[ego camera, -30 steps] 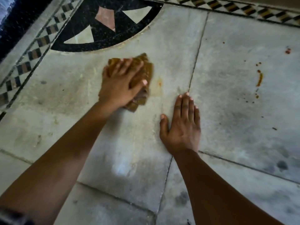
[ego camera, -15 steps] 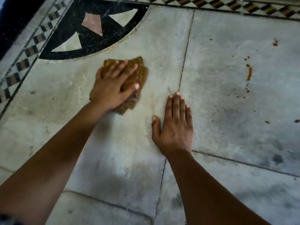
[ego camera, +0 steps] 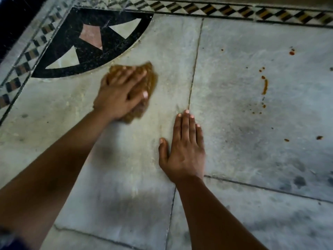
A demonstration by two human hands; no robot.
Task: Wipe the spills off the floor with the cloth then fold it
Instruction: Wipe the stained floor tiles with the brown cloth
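Observation:
A brown-yellow cloth lies bunched on the grey stone floor, just below a black inlaid arc. My left hand presses flat on top of it with straight fingers; the hand and cloth are motion-blurred. My right hand rests flat on the floor beside a tile joint, fingers straight, holding nothing. An orange-brown spill streak with small drops around it sits on the tile to the right. A red drop lies further back right.
A black, pink and cream inlay fills the back left corner. A checkered border strip runs along the far edge and down the left side. Dark smudges mark the tile at the right.
My left hand has slid the cloth slightly left and back toward the black arc. The faint orange stain seen beside the cloth a second ago is gone. My right hand stays planted.

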